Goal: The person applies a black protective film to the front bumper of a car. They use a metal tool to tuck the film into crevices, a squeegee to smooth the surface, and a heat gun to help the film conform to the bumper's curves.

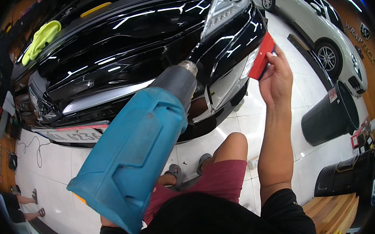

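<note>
A teal heat gun (133, 157) with a dark grey front and metal nozzle fills the middle of the view. Its nozzle points at the black car's front corner, below the headlight (225, 14). A sliver of my left forearm (108, 222) shows under its rear end; the gun's body hides my left hand, which holds it up. My right hand (277, 78) pinches a flat red squeegee (260, 61) between thumb and fingers. The squeegee is beside the edge of the bumper (232, 83); whether it touches I cannot tell.
A yellow-green cloth (41, 41) and a yellow strip (95, 10) lie on the black car (137, 29). To the right are a dark bin (328, 117), a wooden-topped box (332, 212) and a light-coloured car (301, 20). Another person's legs (28, 205) show at lower left, below a cable (39, 151).
</note>
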A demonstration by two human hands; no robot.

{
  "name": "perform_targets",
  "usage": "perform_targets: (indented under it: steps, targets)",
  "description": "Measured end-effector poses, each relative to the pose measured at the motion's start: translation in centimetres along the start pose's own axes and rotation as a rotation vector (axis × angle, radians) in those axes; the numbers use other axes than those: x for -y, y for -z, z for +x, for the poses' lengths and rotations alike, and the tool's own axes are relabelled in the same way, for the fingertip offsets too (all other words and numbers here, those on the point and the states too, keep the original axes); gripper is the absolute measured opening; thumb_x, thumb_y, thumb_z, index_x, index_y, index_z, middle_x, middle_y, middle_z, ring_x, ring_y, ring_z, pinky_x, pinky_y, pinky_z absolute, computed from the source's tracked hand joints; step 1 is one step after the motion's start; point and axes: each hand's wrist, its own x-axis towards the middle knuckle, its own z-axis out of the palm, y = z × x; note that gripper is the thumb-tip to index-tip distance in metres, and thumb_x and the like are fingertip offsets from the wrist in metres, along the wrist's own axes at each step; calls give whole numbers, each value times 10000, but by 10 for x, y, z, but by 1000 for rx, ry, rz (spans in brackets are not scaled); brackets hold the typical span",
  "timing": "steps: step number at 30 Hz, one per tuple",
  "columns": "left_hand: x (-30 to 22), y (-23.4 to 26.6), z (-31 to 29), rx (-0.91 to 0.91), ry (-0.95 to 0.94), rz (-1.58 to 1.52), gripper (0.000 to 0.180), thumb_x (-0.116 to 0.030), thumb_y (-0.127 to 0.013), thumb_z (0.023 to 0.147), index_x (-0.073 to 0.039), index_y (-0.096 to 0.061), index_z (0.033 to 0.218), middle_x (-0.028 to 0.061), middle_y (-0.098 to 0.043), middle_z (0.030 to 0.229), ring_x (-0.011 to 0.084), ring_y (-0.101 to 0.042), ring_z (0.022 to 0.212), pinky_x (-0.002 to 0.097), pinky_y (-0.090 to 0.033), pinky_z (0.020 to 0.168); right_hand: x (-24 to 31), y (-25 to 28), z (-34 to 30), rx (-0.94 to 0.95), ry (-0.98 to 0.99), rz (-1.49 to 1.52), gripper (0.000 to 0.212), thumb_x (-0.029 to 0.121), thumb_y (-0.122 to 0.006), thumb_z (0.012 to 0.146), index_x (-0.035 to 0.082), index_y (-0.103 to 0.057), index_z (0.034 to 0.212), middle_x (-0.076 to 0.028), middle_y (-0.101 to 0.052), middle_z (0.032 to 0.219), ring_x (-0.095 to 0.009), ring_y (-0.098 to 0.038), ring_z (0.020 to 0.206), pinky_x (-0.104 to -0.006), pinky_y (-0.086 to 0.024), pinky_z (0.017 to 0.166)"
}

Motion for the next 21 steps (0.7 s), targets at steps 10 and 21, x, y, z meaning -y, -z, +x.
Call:
perform_targets:
  steps: [10,21]
  targets:
    - [7,-30,9,-119,-190,131,727,-265,-884,748,76,-542,1291,180,-650,1051,192,-628,696,268,-471,597,-4,-48,-14,88,-336,-52,314,198,-555,992,-38,-578,1197,-129,-684,1024,-200,-681,868,-362,-570,825]
    - [-4,-16,1,-97,-200,96,669,-213,-870,746,109,-557,1242,202,-632,1053,208,-627,681,264,-475,581,-37,-80,30,248,-221,-607,309,130,-550,987,-101,-538,1193,-158,-680,998,-205,-718,791,-334,-609,655]
